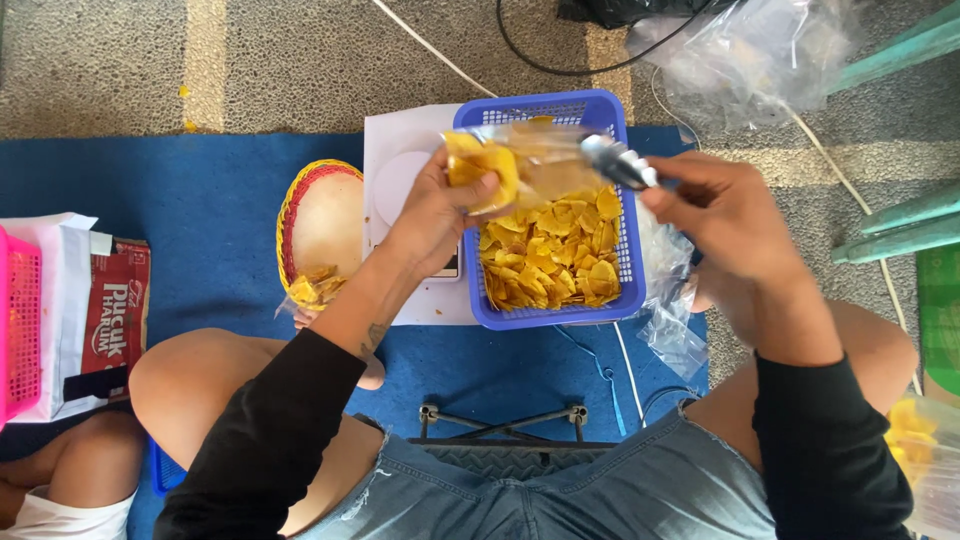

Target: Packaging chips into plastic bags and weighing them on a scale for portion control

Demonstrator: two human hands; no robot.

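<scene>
Holding a clear plastic bag (530, 160) of yellow chips above the blue basket (625, 225), the left hand (435, 215) pinches its mouth; the right hand (715, 205) grips metal tongs (618, 162). Best to keep the mouth wide over the basket.

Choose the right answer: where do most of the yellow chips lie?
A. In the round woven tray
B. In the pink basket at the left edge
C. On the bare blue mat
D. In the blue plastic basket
D: the yellow chips form a heap inside the blue plastic basket, while the round woven tray holds only a few.
</scene>
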